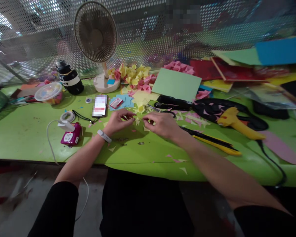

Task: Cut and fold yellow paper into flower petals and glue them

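Over the middle of the green table, my left hand (120,121) and my right hand (160,123) face each other with a narrow gap between the fingertips. Thumb and fingers of each are brought together in a pinch. A small pale yellow paper piece (138,119) shows between them; its exact shape is too small to make out. Just behind the hands lie a pale yellow sheet (144,97) and scissors (151,107), partly covered. Yellow folded paper flowers (135,73) and pink folded paper pieces (179,67) are heaped farther back.
Right of my hands lie a black-handled tool (174,102), a yellow-edged cutter-like tool (214,142) and a yellow glue gun (239,123). To the left are a phone (99,106), a purple power adapter (71,135) and tape (67,117). A fan (95,34) and bottle (70,79) stand behind.
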Action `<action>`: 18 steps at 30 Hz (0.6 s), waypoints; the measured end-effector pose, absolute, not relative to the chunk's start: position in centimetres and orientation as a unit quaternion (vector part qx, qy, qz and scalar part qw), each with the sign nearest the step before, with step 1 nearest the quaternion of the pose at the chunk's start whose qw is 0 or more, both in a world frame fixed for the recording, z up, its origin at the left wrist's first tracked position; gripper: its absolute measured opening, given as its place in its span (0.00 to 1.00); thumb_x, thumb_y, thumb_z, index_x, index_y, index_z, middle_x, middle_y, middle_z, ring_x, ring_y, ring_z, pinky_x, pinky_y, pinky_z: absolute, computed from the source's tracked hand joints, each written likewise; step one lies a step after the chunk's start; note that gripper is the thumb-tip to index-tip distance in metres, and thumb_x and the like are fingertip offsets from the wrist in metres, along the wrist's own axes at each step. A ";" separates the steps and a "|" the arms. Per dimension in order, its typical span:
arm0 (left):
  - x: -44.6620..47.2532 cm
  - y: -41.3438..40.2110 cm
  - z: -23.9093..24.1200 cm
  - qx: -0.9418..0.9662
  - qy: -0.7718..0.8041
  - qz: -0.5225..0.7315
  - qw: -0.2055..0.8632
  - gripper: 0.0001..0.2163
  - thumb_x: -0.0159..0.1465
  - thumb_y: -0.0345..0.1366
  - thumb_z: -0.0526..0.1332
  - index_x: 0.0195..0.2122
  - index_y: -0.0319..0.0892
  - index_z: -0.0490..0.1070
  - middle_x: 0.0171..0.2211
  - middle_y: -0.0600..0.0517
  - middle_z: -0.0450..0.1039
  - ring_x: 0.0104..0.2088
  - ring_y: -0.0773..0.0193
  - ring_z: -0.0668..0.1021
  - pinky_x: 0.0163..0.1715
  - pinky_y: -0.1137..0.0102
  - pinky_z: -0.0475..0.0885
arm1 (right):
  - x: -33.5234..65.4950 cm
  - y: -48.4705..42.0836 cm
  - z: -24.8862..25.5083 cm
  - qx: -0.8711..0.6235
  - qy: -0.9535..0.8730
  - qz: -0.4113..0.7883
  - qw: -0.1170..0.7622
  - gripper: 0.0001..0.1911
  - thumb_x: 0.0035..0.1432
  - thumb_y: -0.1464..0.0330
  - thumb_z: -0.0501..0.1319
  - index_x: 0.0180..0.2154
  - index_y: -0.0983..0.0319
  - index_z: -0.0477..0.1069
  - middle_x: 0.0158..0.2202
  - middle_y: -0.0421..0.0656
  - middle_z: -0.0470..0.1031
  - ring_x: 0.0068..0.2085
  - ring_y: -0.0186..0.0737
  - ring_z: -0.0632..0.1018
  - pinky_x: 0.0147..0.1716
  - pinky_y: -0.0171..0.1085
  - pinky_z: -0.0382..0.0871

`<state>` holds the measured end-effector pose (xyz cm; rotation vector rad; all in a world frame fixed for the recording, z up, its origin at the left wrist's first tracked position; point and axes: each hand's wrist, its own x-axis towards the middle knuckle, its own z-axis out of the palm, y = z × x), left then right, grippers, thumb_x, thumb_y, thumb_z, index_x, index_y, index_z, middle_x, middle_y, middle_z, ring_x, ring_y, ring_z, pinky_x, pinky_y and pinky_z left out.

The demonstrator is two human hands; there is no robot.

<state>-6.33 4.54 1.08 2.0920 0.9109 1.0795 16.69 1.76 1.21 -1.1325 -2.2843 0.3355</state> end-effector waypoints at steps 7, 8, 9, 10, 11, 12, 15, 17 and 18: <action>-6.6 4.7 1.8 0.756 0.375 0.421 0.332 0.07 0.62 0.33 0.64 0.38 0.38 0.81 0.34 0.48 0.80 0.31 0.68 0.78 0.30 0.73 0.73 | 16.7 1.6 1.1 -0.433 -0.846 0.173 0.257 0.12 0.64 0.68 0.56 0.37 0.59 0.80 0.34 0.46 0.82 0.26 0.40 0.77 0.24 0.43 0.70; -6.6 4.7 1.9 0.761 0.373 0.414 0.333 0.07 0.62 0.33 0.65 0.38 0.38 0.80 0.35 0.47 0.80 0.32 0.68 0.79 0.31 0.73 0.74 | 16.6 1.6 0.9 -0.433 -0.847 0.191 0.242 0.12 0.63 0.69 0.56 0.36 0.59 0.80 0.32 0.45 0.82 0.25 0.39 0.76 0.23 0.42 0.69; -6.5 4.7 1.8 0.762 0.375 0.412 0.330 0.07 0.63 0.34 0.65 0.38 0.38 0.80 0.35 0.47 0.80 0.33 0.68 0.79 0.32 0.73 0.74 | 16.4 1.5 0.7 -0.430 -0.849 0.209 0.226 0.12 0.63 0.69 0.57 0.35 0.58 0.80 0.31 0.44 0.81 0.23 0.38 0.75 0.22 0.42 0.68; -6.5 4.7 1.8 0.759 0.382 0.415 0.325 0.07 0.63 0.34 0.64 0.38 0.38 0.80 0.34 0.47 0.80 0.33 0.68 0.79 0.32 0.72 0.74 | 16.3 1.5 0.5 -0.424 -0.852 0.224 0.210 0.12 0.63 0.69 0.57 0.34 0.58 0.80 0.29 0.44 0.80 0.22 0.38 0.73 0.22 0.42 0.67; -6.5 4.7 1.7 0.754 0.391 0.419 0.321 0.07 0.63 0.33 0.64 0.38 0.38 0.80 0.34 0.47 0.80 0.32 0.68 0.79 0.32 0.72 0.74 | 16.2 1.5 0.3 -0.416 -0.856 0.234 0.200 0.12 0.63 0.69 0.57 0.34 0.58 0.80 0.29 0.44 0.80 0.22 0.37 0.73 0.23 0.42 0.67; -6.5 4.8 1.7 0.749 0.399 0.423 0.318 0.07 0.63 0.33 0.64 0.37 0.37 0.80 0.33 0.47 0.80 0.31 0.68 0.78 0.31 0.72 0.74 | 16.1 1.4 0.1 -0.408 -0.860 0.237 0.195 0.12 0.63 0.68 0.56 0.35 0.58 0.80 0.29 0.44 0.80 0.23 0.38 0.73 0.24 0.43 0.67; -6.6 5.1 1.4 0.742 0.410 0.425 0.316 0.07 0.63 0.33 0.64 0.38 0.37 0.81 0.32 0.47 0.80 0.30 0.68 0.78 0.30 0.73 0.73 | 16.1 1.2 0.1 -0.388 -0.874 0.235 0.172 0.14 0.64 0.66 0.55 0.37 0.58 0.80 0.32 0.45 0.80 0.24 0.38 0.73 0.25 0.43 0.68; -6.7 5.3 1.2 0.744 0.409 0.423 0.315 0.07 0.63 0.33 0.64 0.38 0.36 0.81 0.32 0.47 0.80 0.29 0.69 0.78 0.30 0.73 0.73 | 16.2 1.2 0.5 -0.389 -0.879 0.241 0.136 0.13 0.61 0.65 0.57 0.36 0.59 0.80 0.30 0.45 0.80 0.23 0.38 0.73 0.23 0.42 0.67; -6.7 5.3 1.2 0.746 0.409 0.422 0.315 0.07 0.63 0.33 0.64 0.38 0.36 0.81 0.32 0.47 0.80 0.29 0.69 0.78 0.30 0.73 0.73 | 16.3 1.3 0.8 -0.395 -0.877 0.245 0.124 0.12 0.60 0.64 0.58 0.36 0.59 0.80 0.29 0.45 0.79 0.23 0.38 0.73 0.22 0.42 0.66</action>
